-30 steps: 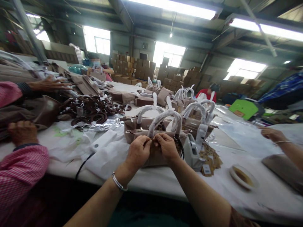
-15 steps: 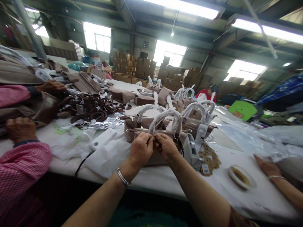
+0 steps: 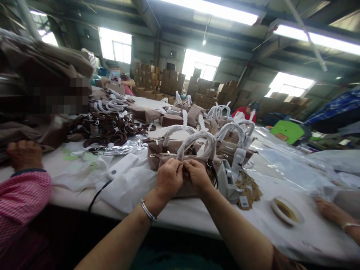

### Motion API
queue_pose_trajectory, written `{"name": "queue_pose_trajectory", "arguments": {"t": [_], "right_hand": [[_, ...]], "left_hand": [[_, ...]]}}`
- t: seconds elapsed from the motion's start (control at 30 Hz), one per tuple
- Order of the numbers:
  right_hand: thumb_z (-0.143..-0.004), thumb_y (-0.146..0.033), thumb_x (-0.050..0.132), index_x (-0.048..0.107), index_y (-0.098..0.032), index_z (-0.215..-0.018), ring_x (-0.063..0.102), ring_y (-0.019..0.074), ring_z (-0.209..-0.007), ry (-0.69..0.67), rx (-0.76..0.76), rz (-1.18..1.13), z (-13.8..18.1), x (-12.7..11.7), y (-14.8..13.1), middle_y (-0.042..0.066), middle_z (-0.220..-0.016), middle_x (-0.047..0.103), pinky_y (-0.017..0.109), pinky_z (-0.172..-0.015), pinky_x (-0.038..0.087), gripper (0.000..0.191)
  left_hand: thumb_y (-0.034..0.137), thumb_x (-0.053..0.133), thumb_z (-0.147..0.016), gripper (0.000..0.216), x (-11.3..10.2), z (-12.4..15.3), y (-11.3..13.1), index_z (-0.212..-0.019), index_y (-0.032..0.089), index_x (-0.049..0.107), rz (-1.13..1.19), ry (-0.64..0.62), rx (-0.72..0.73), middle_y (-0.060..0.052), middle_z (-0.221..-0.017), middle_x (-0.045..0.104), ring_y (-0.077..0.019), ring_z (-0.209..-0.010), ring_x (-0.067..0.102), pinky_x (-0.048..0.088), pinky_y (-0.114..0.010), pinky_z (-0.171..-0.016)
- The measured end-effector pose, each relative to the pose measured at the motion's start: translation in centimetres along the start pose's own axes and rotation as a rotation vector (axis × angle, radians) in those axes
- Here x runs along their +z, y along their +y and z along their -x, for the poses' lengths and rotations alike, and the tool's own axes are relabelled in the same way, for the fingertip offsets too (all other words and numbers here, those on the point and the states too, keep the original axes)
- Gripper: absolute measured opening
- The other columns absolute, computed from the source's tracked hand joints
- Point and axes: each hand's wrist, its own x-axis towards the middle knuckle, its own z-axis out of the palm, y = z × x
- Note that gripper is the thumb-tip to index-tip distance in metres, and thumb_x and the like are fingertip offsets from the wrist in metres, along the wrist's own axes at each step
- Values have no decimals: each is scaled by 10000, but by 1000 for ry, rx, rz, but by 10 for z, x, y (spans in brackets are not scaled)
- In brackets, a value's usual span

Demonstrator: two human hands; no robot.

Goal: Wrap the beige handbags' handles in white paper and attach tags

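Observation:
A taupe handbag with white-wrapped handles stands at the near edge of the white table. My left hand and my right hand meet at the bag's top edge, fingers pinched together on something small I cannot make out. A silver bangle circles my left wrist. A dark tag hangs at the bag's right side.
More bags with wrapped handles stand behind. Coiled brown straps lie at the left, white dust bags beside my left hand, a tape roll and paper tags at the right. A pink-sleeved person's hand and another person's hand rest on the table.
My hands stay pinched at the bag's top. The person at the left lifted a stack of bags upward. The hand at the right drew back toward the table's near edge.

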Motion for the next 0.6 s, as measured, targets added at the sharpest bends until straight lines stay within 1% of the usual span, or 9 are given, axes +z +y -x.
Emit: {"name": "queue_pose_trajectory", "arguments": {"t": [0.1, 0.2, 0.27, 0.33, 0.4, 0.47, 0.53, 0.57, 0.6], "right_hand": [[-641, -412, 774, 613, -146, -624, 378, 57, -445, 31, -59, 90, -2, 2, 2, -54, -489, 494, 192, -432, 287, 311], [-691, -397, 723, 635, -153, -643, 396, 74, -461, 32, -87, 179, 0, 3, 2, -47, -500, 501, 209, -450, 311, 263], [-754, -386, 670, 687, -164, -728, 454, 102, -508, 18, -150, 283, 5, -1, 0, -21, -567, 564, 231, -493, 367, 225], [-802, -364, 632, 725, -190, -860, 534, 142, -614, 51, -290, 436, 12, -12, -5, 18, -721, 653, 264, -584, 432, 206], [-828, -346, 613, 725, -220, -933, 580, 183, -740, 170, -458, 608, 17, -34, -13, 45, -861, 684, 302, -699, 463, 199], [-839, -342, 599, 710, -220, -929, 582, 206, -791, 366, -572, 774, 20, -64, -21, 65, -901, 673, 336, -772, 465, 188], [-847, -349, 581, 683, -186, -955, 573, 213, -775, 570, -596, 920, 19, -96, -28, 90, -919, 653, 366, -785, 469, 221], [-849, -346, 573, 669, -166, -984, 572, 217, -775, 642, -596, 978, 17, -110, -31, 104, -938, 647, 377, -786, 472, 245], [-852, -334, 567, 656, -151, -1016, 577, 226, -804, 678, -604, 1032, 14, -121, -33, 118, -967, 643, 387, -802, 474, 262]], "left_hand": [[204, 460, -924, 217, 3, 0, 0, -742, 196, 578, -39, 5, 7, -46, -760, 588, -185, -750, 578, 447, -300, -717], [214, 456, -927, 221, 5, 0, -3, -754, 194, 593, -42, -7, 26, -45, -758, 586, -181, -735, 578, 456, -295, -709], [221, 455, -931, 209, 4, 0, -7, -801, 192, 616, -24, -35, 44, -47, -785, 604, -182, -758, 595, 475, -299, -733], [221, 474, -922, 171, 0, 1, -11, -895, 193, 640, -27, -36, 65, -60, -868, 634, -197, -835, 617, 497, -317, -788], [220, 518, -897, 181, -7, 2, -11, -1030, 198, 640, -68, 37, 83, -94, -1035, 638, -232, -982, 613, 505, -357, -871], [202, 556, -869, 287, -15, 5, -5, -1151, 196, 607, -104, 148, 118, -126, -1181, 592, -262, -1113, 570, 487, -397, -954], [154, 564, -844, 354, -21, 10, 10, -1195, 188, 586, -106, 213, 199, -143, -1232, 560, -275, -1174, 536, 458, -425, -1015], [124, 557, -832, 370, -22, 12, 19, -1196, 186, 584, -93, 212, 255, -145, -1230, 558, -277, -1185, 529, 446, -433, -1033], [96, 546, -821, 384, -21, 15, 30, -1192, 187, 584, -71, 188, 313, -144, -1222, 564, -276, -1190, 526, 439, -436, -1044]]}}
